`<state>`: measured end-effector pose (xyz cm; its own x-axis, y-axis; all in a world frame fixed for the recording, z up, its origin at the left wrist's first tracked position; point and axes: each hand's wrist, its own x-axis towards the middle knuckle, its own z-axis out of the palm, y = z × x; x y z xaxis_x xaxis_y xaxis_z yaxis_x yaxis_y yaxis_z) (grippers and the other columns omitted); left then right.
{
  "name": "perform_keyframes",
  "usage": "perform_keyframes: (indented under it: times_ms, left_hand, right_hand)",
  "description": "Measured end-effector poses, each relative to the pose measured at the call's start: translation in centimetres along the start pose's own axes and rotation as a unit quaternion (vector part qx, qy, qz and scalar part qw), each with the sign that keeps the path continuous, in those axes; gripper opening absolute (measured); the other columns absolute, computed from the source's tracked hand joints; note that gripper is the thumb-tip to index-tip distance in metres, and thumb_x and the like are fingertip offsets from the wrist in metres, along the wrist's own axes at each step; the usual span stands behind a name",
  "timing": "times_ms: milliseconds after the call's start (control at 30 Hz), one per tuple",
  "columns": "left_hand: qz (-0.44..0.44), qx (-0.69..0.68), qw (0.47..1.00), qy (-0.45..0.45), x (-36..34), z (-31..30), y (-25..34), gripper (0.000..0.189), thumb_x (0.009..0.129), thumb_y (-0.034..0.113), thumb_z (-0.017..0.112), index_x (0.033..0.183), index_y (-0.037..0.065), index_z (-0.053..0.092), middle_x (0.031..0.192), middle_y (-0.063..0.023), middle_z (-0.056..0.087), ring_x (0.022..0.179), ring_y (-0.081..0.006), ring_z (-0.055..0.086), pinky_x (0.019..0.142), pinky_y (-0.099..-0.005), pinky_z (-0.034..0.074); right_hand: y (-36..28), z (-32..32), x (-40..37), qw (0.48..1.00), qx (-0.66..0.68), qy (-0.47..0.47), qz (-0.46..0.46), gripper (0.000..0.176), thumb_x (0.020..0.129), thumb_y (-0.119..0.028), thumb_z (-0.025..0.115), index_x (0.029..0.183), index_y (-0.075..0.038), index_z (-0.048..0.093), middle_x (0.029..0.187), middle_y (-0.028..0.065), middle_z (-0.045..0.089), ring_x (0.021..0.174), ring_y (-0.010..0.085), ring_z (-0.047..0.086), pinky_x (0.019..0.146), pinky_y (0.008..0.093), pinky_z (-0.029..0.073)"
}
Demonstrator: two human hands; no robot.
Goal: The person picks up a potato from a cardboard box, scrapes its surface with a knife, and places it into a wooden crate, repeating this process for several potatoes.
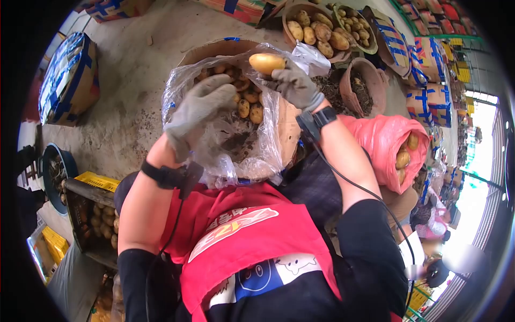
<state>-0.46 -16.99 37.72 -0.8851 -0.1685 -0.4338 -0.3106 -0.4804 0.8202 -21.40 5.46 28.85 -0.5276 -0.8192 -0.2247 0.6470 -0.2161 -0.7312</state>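
My right hand (298, 87), in a grey glove, holds a long yellow potato (265, 63) at its fingertips, above the far right edge of a cardboard box (290, 126). Clear plastic lining (173, 91) spreads over the box's rim. Inside lie several potatoes (250, 97), with dark soil on the near part of the lining. My left hand (201, 104), also gloved, hovers over the left side of the box with its fingers stretched out and nothing in them. It partly hides the potatoes below.
Baskets of potatoes (323, 33) stand beyond the box at the right, near a pink tub (370, 94) of debris. A pink sack (375, 145) of potatoes sits by my right leg. At the left are a taped box (88, 80), a blue basin (68, 169) and a dark crate (80, 214).
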Motion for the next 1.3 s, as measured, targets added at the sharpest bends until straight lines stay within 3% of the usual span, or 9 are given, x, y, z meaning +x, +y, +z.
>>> perform_keyframes:
  times_ms: [167,400,500,767,833,900,1033,1100,1300]
  left_hand:
    - [-0.168,-0.207,0.948,-0.173,-0.4,3.3,-1.8,0.046,0.1,0.024,0.069,0.141,0.008,0.053,0.118,-0.0088,0.07,0.102,-0.0172,0.07,0.09,-0.033,0.057]
    - [-0.045,-0.088,0.977,-0.19,-0.6,3.8,-3.9,0.061,0.099,0.015,0.068,0.154,0.009,0.042,0.139,-0.0071,0.06,0.126,-0.0186,0.061,0.098,-0.0327,0.056]
    - [-0.065,-0.109,0.981,-0.148,0.2,3.4,-4.6,0.063,0.097,0.013,0.07,0.153,0.011,0.042,0.139,-0.0067,0.059,0.12,-0.0177,0.063,0.094,-0.0317,0.057]
    - [-0.076,-0.24,0.949,-0.188,1.4,3.9,-3.8,0.07,0.09,0.002,0.07,0.152,0.013,0.042,0.144,-0.0106,0.055,0.133,-0.0259,0.055,0.112,-0.0395,0.047]
    - [-0.035,-0.214,0.958,-0.189,1.6,3.5,-3.8,0.071,0.085,-0.001,0.069,0.15,0.012,0.045,0.145,-0.0109,0.054,0.136,-0.0261,0.052,0.115,-0.0416,0.044]
    - [-0.026,-0.219,0.959,-0.18,1.7,3.5,-3.6,0.073,0.082,-0.008,0.065,0.149,0.012,0.047,0.146,-0.0108,0.053,0.137,-0.026,0.051,0.115,-0.0407,0.044]
    - [0.078,0.01,0.986,-0.145,0.8,4.0,-3.4,0.068,0.079,-0.016,0.064,0.141,0.009,0.051,0.14,-0.0115,0.056,0.133,-0.0237,0.054,0.112,-0.0373,0.046]
    - [0.057,-0.116,0.978,-0.161,0.7,4.3,-4.1,0.065,0.078,-0.016,0.069,0.136,0.008,0.053,0.136,-0.0103,0.058,0.128,-0.0213,0.058,0.108,-0.0364,0.05]
    - [0.046,-0.005,0.982,-0.186,-3.6,5.0,-2.5,0.058,0.08,-0.005,0.077,0.13,0.012,0.055,0.117,-0.0042,0.065,0.11,-0.018,0.064,0.09,-0.0325,0.057]
  right_hand:
    - [-4.1,8.5,-6.9,0.964,-0.243,-0.081,-0.07,0.056,0.094,-0.011,0.069,0.144,0.003,0.05,0.139,0.0131,0.06,0.133,0.0218,0.054,0.114,0.0358,0.043]
    - [-2.1,6.1,-9.3,0.881,-0.434,0.185,0.033,0.051,0.099,-0.032,0.072,0.133,0.004,0.062,0.112,0.0093,0.07,0.1,0.0126,0.067,0.085,0.0268,0.056]
    - [-0.1,6.7,-8.8,0.845,-0.497,0.149,-0.133,0.052,0.097,-0.033,0.074,0.134,0.002,0.062,0.108,0.0056,0.071,0.097,0.0108,0.066,0.084,0.0248,0.055]
    - [-2.0,5.3,-7.1,0.878,-0.425,0.183,-0.126,0.03,0.101,-0.01,0.064,0.128,0.003,0.064,0.11,0.0033,0.071,0.095,0.0063,0.062,0.088,0.0227,0.052]
    - [-2.2,6.2,-7.5,0.883,-0.428,0.179,-0.067,0.032,0.101,-0.014,0.064,0.128,0.003,0.064,0.113,0.0098,0.072,0.096,0.0137,0.067,0.089,0.0266,0.054]
    - [-0.9,5.7,-7.8,0.678,-0.733,0.052,-0.005,0.035,0.1,-0.019,0.065,0.128,0.002,0.063,0.115,0.0176,0.072,0.099,0.0246,0.07,0.09,0.0324,0.055]
    - [0.2,7.3,-7.4,0.739,-0.613,0.175,-0.218,0.047,0.097,-0.03,0.069,0.131,0.001,0.062,0.11,0.0194,0.071,0.099,0.0362,0.07,0.093,0.0414,0.055]
    - [0.2,9.1,-8.1,0.751,-0.586,0.192,-0.237,0.048,0.098,-0.031,0.068,0.132,0.001,0.061,0.105,0.0184,0.071,0.099,0.0373,0.069,0.093,0.0436,0.054]
    - [1.2,9.1,-7.1,0.638,-0.693,0.185,-0.281,0.038,0.099,-0.025,0.06,0.129,-0.003,0.064,0.114,0.0233,0.071,0.102,0.0403,0.069,0.092,0.0454,0.054]
